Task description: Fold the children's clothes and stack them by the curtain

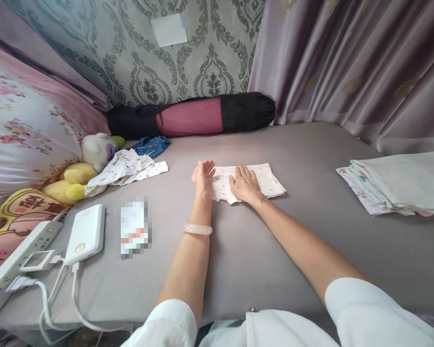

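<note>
A small white garment with a faint pink print (269,180), folded flat, lies on the grey bed sheet (275,260). My right hand (245,184) rests palm down on the middle of it, fingers stretched out. At the garment's left edge my left hand (203,178) stands on its side, fingers extended and the palm turned toward the cloth. Neither hand grasps anything. Part of the garment is hidden under my right hand.
A stack of folded cloths (398,183) lies at the right. Left are crumpled printed clothes (130,166), a blue cloth (150,146), plush toys (99,149), a white power bank (86,233), a power strip (21,260) with cables and a blurred packet (133,226). A black-and-pink long bag (191,117) lies behind.
</note>
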### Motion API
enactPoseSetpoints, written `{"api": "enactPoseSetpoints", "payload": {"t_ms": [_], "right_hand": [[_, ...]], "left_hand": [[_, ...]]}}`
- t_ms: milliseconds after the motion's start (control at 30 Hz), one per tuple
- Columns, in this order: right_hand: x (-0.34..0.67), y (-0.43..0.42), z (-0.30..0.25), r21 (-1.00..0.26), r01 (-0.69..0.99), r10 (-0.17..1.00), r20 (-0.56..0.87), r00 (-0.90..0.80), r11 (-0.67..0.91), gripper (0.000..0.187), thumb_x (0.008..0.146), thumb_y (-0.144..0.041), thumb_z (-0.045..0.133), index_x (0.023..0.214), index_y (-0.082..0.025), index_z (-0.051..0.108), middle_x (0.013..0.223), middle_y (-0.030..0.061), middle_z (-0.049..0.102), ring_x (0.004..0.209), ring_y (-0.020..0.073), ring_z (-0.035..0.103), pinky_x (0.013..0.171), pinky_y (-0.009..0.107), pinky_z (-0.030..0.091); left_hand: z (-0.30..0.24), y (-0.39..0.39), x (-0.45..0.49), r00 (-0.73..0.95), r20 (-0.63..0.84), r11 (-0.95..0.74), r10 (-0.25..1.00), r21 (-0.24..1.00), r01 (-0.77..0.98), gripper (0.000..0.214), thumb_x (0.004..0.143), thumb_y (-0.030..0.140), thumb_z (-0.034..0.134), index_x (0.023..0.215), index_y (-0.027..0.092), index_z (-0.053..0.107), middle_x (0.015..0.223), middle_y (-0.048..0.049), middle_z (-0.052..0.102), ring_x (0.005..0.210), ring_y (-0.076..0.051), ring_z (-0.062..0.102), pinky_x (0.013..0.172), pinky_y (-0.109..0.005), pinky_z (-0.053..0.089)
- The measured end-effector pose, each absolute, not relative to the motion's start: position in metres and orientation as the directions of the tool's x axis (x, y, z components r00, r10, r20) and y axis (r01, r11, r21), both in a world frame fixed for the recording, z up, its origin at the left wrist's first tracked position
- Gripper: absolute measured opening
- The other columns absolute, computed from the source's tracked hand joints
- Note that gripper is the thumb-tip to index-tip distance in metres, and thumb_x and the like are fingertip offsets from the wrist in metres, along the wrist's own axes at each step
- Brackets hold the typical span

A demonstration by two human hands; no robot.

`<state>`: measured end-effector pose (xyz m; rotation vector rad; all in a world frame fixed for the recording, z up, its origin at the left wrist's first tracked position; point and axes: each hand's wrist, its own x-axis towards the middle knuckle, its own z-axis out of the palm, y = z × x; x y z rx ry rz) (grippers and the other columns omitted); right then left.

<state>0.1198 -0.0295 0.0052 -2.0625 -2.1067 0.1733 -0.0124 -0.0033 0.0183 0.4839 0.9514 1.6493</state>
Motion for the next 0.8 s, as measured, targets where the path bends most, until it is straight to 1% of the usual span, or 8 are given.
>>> {"api": "enactPoseSetpoints", "payload": {"t_ms": [100,233,333,433,533,800], "right_hand": [[0.121,-0.029,0.003,-0.202,0.979,0.998,0.058,-0.017,0.029,0.065,0.101,-0.039,0.022,0.151,-0.001,0.033,0.160,0.0177,0.029,0.149,0.0275,0.022,0.121,0.046,0.012],[0.121,-0.029,0.008,-0.193,0.981,1.000,0.025,-0.019,0.023,0.065,0.101,-0.039,0.022,0.152,0.000,0.032,0.160,0.0183,0.028,0.149,0.0280,0.021,0.121,0.046,0.013],[0.117,-0.029,0.012,-0.207,0.978,1.000,0.003,-0.017,0.018,0.064,0.101,-0.038,0.021,0.152,-0.001,0.031,0.161,0.0181,0.026,0.149,0.0276,0.020,0.121,0.047,0.013],[0.108,-0.029,0.014,-0.223,0.974,0.999,0.024,-0.029,0.033,0.063,0.101,-0.036,0.019,0.152,-0.002,0.032,0.161,0.0174,0.025,0.150,0.0267,0.018,0.121,0.047,0.012],[0.098,-0.028,0.011,-0.231,0.971,0.998,0.044,-0.050,0.059,0.063,0.101,-0.037,0.019,0.152,-0.002,0.033,0.161,0.0169,0.026,0.150,0.0265,0.019,0.121,0.046,0.012],[0.094,-0.027,0.001,-0.224,0.973,0.996,0.070,-0.046,0.061,0.062,0.101,-0.039,0.021,0.151,-0.004,0.035,0.160,0.0158,0.029,0.149,0.0256,0.022,0.121,0.046,0.011]], "left_hand": [[0.020,0.000,-0.017,-0.301,-0.196,-0.057,0.933,0.746,-0.664,0.028,0.094,0.038,0.051,0.085,0.015,0.064,0.111,-0.0154,0.072,0.110,-0.023,0.069,0.096,-0.036,0.049],[0.022,0.002,-0.023,-0.321,-0.211,-0.069,0.923,0.731,-0.679,0.029,0.094,0.040,0.049,0.087,0.016,0.064,0.114,-0.0143,0.072,0.114,-0.022,0.067,0.097,-0.034,0.049],[0.024,0.002,-0.028,-0.354,-0.229,-0.089,0.907,0.717,-0.691,0.028,0.095,0.036,0.047,0.085,0.016,0.064,0.112,-0.0138,0.073,0.113,-0.022,0.067,0.096,-0.034,0.049],[0.026,0.002,-0.032,-0.365,-0.232,-0.101,0.901,0.708,-0.699,0.025,0.094,0.033,0.048,0.084,0.016,0.064,0.110,-0.0138,0.074,0.112,-0.023,0.068,0.095,-0.034,0.050],[0.025,0.003,-0.036,-0.370,-0.232,-0.104,0.900,0.709,-0.697,0.025,0.093,0.034,0.048,0.086,0.016,0.064,0.113,-0.0138,0.073,0.113,-0.022,0.068,0.095,-0.033,0.050],[0.023,0.004,-0.044,-0.378,-0.237,-0.115,0.895,0.697,-0.708,0.034,0.094,0.040,0.042,0.089,0.017,0.066,0.117,-0.0147,0.071,0.116,-0.023,0.066,0.098,-0.036,0.049]]}}
